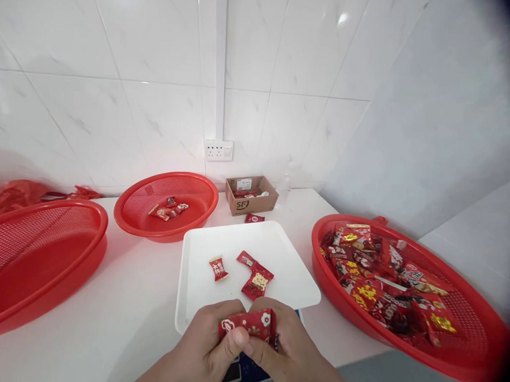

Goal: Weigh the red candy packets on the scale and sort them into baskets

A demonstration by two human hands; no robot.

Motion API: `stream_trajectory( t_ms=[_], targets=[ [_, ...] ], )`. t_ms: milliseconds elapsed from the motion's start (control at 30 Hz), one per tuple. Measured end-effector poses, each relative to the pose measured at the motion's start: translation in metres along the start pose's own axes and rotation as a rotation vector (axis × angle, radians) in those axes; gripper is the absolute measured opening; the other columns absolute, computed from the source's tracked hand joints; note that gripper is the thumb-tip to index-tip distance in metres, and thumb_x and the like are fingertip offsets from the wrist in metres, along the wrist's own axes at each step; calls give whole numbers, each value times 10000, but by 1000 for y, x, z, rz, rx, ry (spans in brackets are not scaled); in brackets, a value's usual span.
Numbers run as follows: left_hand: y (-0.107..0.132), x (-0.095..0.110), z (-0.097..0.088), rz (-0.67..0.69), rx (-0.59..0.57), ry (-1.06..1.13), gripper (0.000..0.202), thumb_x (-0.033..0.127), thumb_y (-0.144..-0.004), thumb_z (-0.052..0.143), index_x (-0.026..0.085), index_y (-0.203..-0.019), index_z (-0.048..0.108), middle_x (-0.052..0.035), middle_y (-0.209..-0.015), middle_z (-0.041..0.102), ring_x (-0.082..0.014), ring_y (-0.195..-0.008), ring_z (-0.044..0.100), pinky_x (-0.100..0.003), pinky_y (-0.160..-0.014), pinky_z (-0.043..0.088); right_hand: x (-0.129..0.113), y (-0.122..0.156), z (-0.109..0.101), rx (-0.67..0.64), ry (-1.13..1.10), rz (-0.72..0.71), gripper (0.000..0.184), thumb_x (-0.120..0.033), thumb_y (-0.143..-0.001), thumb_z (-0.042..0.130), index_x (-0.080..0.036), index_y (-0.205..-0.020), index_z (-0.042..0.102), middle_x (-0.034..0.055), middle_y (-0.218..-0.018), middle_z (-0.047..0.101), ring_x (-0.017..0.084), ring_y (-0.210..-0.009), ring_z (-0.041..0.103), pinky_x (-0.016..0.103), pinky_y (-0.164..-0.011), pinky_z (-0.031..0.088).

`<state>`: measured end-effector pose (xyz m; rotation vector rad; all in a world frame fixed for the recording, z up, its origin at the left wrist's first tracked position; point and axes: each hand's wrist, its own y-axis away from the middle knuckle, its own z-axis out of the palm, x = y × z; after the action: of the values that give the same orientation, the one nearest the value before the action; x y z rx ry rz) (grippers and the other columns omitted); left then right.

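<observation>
A red wrapped snack packet (250,321) with white flower prints is held between my two hands. My left hand (208,337) is closed on its left end and my right hand (289,340) on its right end, with both thumbs meeting in front of it. Just beyond the hands is a white tray (198,239). On it lie a small red candy (217,268), a red packet with a bear print (257,281) and a narrow red packet (245,258) touching it. Under the hands, part of a blue device with a dark display (232,374) shows.
At right, a red basket (319,260) is heaped with wrapped snacks. Another red basket (128,225) at back left holds several small packets. A third red basket (98,247) stands far left, near red plastic bags (20,197). Behind the tray are a cardboard box (258,205) and a red packet (254,218).
</observation>
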<state>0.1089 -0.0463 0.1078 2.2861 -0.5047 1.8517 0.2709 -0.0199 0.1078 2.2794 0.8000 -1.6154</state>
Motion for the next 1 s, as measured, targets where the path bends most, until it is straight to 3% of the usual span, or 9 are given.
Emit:
stream_trajectory(
  t_ms=[133, 367, 533, 733, 1000],
  targets=[
    [0, -5, 0, 37, -9, 0, 559, 707, -798, 311, 192, -689, 498, -14, -642, 417, -152, -598, 378, -261, -540, 332, -2, 0, 1, 23, -10, -24, 392, -497, -780, 561, -204, -605, 367, -49, -599, 362, 98, -552, 379, 223, -501, 308],
    [0, -10, 1, 71, -81, 128, 504, 651, -826, 358, 173, -783, 514, -15, -684, 433, -147, -626, 439, -254, -561, 355, 2, -1, 1, 7, -90, -13, 476, -587, -736, 577, -201, -582, 346, -56, -592, 336, 87, -536, 345, 222, -486, 278],
    [0, -6, 1, 57, -104, 189, 472, 626, -834, 388, 173, -808, 520, -27, -749, 478, -149, -676, 449, -255, -605, 359, 11, 3, -1, -50, -172, 72, 454, -615, -735, 570, -193, -646, 428, -57, -598, 357, 91, -557, 340, 213, -501, 292],
    [-1, -5, 3, 2, -47, 100, 395, 550, -842, 450, 184, -696, 418, 30, -640, 354, -106, -574, 311, -236, -516, 267, 9, 8, -8, -33, -89, 8, 437, -593, -865, 371, -196, -823, 548, 6, -760, 536, 151, -717, 484, 256, -658, 388],
    [-1, -9, 6, 44, -17, -123, 338, 464, -883, 411, 182, -698, 420, 18, -666, 411, -107, -595, 376, -218, -535, 299, 9, 5, -12, -36, -27, -2, 413, -583, -858, 401, -196, -726, 459, -33, -658, 421, 117, -616, 390, 232, -565, 320]
  ],
)
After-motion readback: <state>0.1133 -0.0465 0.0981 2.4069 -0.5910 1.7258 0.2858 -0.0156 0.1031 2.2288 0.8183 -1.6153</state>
